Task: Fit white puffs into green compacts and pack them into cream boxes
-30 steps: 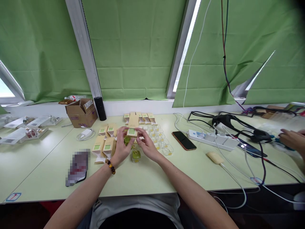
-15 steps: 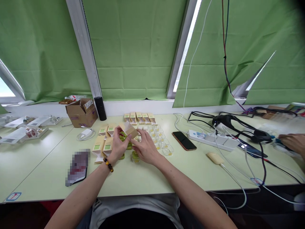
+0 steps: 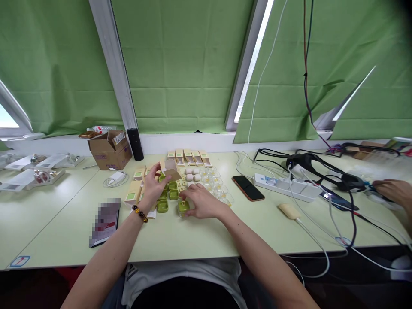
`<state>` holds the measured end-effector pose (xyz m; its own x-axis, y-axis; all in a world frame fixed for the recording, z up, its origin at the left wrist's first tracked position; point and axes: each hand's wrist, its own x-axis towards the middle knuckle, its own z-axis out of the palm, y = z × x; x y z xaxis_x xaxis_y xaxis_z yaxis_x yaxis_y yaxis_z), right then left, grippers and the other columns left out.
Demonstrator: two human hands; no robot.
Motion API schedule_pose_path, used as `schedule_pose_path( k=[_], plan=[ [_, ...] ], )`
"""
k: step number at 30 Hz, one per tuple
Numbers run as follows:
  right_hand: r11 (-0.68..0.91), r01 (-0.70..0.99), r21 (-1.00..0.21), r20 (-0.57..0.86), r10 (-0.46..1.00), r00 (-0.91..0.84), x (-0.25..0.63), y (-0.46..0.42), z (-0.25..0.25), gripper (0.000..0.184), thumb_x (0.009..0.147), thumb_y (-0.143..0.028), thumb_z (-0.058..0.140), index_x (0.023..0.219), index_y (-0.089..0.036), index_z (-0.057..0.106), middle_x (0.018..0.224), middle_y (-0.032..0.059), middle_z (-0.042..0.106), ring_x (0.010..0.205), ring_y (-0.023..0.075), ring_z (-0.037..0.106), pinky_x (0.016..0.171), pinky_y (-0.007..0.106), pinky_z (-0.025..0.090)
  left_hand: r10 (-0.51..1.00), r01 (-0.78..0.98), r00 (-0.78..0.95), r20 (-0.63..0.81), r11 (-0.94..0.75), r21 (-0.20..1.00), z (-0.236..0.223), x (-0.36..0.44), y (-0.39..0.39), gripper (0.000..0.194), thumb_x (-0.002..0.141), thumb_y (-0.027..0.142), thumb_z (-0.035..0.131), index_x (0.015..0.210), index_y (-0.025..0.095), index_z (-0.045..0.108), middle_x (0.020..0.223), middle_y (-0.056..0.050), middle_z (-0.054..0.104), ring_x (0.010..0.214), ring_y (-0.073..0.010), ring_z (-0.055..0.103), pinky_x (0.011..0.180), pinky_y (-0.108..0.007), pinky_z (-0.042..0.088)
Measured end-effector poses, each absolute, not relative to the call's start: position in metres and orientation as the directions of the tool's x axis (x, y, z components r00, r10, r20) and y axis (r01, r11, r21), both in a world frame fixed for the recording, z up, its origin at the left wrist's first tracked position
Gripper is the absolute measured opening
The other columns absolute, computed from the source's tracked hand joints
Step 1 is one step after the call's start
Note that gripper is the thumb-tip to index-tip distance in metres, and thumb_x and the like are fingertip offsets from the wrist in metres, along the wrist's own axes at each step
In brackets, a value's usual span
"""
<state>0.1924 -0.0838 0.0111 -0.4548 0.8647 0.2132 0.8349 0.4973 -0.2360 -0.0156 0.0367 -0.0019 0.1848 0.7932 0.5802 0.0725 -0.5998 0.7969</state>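
My left hand (image 3: 154, 185) is closed around a small beige cardboard box (image 3: 173, 171), held tilted above the table with its flaps open. My right hand (image 3: 202, 202) has thumb and fingers around a small clear jar with a green top (image 3: 183, 207), standing at the front of the group. Small square green trays (image 3: 162, 207) stand between my hands. To the left of them are several open beige boxes (image 3: 131, 195), partly covered by my left hand. Beyond my right hand are clear cups (image 3: 219, 188) with yellow centres and several pale cylinders (image 3: 192, 171).
More beige boxes (image 3: 189, 158) line up at the back. A phone (image 3: 248, 188), power strip (image 3: 285, 188), cream mouse-like device (image 3: 289, 211) and tangled cables lie right. A tablet-like device (image 3: 104, 223) and charger (image 3: 116, 177) lie left. Another person's hand (image 3: 392, 189) is at far right.
My right hand has left the beige box and come down to the green-topped jar. My left hand keeps the box, raised slightly and turned.
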Motion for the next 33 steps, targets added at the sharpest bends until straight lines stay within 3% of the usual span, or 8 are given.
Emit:
schedule_pose_path(
  k=[7, 11, 18, 22, 27, 33],
  plan=[
    [0.476, 0.854, -0.210, 0.120, 0.879, -0.461, 0.198, -0.094, 0.019, 0.026, 0.076, -0.030, 0.089, 0.094, -0.020, 0.075, 0.088, 0.0069, 0.071, 0.096, 0.0276, 0.061, 0.086, 0.036, 0.037, 0.673, 0.010, 0.619, 0.405, -0.522, 0.853, 0.023, -0.041, 0.047, 0.066, 0.074, 0.038, 0.087, 0.133, 0.016, 0.068, 0.131, -0.014, 0.072, 0.120, -0.0309, 0.067, 0.106, -0.043, 0.051],
    [0.426, 0.846, -0.321, 0.085, 0.903, -0.422, 0.218, -0.107, 0.042, 0.030, 0.075, -0.033, 0.089, 0.100, -0.021, 0.078, 0.095, 0.0081, 0.069, 0.098, 0.0289, 0.061, 0.090, 0.037, 0.042, 0.564, 0.109, 0.785, 0.255, -0.531, 0.840, 0.033, -0.050, 0.043, 0.061, 0.074, 0.034, 0.088, 0.129, 0.017, 0.072, 0.132, -0.013, 0.072, 0.126, -0.0340, 0.065, 0.113, -0.047, 0.048],
    [0.414, 0.743, -0.526, 0.208, 0.909, -0.360, 0.251, -0.108, 0.060, 0.037, 0.085, -0.033, 0.079, 0.121, -0.025, 0.073, 0.113, 0.0082, 0.069, 0.109, 0.0275, 0.061, 0.098, 0.041, 0.048, 0.504, 0.215, 0.856, 0.112, -0.545, 0.810, 0.016, -0.043, 0.040, 0.063, 0.077, 0.024, 0.079, 0.139, 0.026, 0.067, 0.148, -0.011, 0.061, 0.139, -0.0328, 0.057, 0.116, -0.047, 0.048],
    [0.456, 0.674, -0.581, 0.312, 0.890, -0.333, 0.255, -0.097, 0.059, 0.035, 0.089, -0.039, 0.076, 0.121, -0.024, 0.073, 0.116, 0.0089, 0.071, 0.108, 0.0265, 0.062, 0.097, 0.041, 0.049, 0.478, 0.216, 0.875, 0.082, -0.535, 0.817, 0.008, -0.035, 0.036, 0.060, 0.079, 0.023, 0.077, 0.138, 0.027, 0.066, 0.145, -0.011, 0.062, 0.140, -0.0306, 0.056, 0.120, -0.047, 0.045],
    [0.486, 0.594, -0.641, 0.407, 0.871, -0.273, 0.255, -0.086, 0.065, 0.037, 0.088, -0.048, 0.077, 0.113, -0.022, 0.076, 0.109, 0.0074, 0.076, 0.095, 0.0233, 0.063, 0.086, 0.036, 0.049, 0.464, 0.233, 0.884, 0.044, -0.521, 0.821, 0.002, -0.031, 0.034, 0.063, 0.081, 0.021, 0.074, 0.142, 0.029, 0.060, 0.150, -0.010, 0.057, 0.146, -0.0288, 0.051, 0.123, -0.047, 0.040],
    [0.500, 0.370, -0.783, 0.485, 0.863, -0.141, 0.251, -0.067, 0.049, 0.044, 0.087, -0.058, 0.074, 0.104, -0.018, 0.077, 0.100, 0.0072, 0.075, 0.087, 0.0204, 0.065, 0.075, 0.032, 0.051, 0.432, 0.118, 0.881, 0.190, -0.592, 0.797, 0.012, -0.037, 0.033, 0.064, 0.082, 0.013, 0.069, 0.142, 0.028, 0.054, 0.152, -0.011, 0.055, 0.145, -0.0261, 0.052, 0.124, -0.048, 0.038]
  ],
)
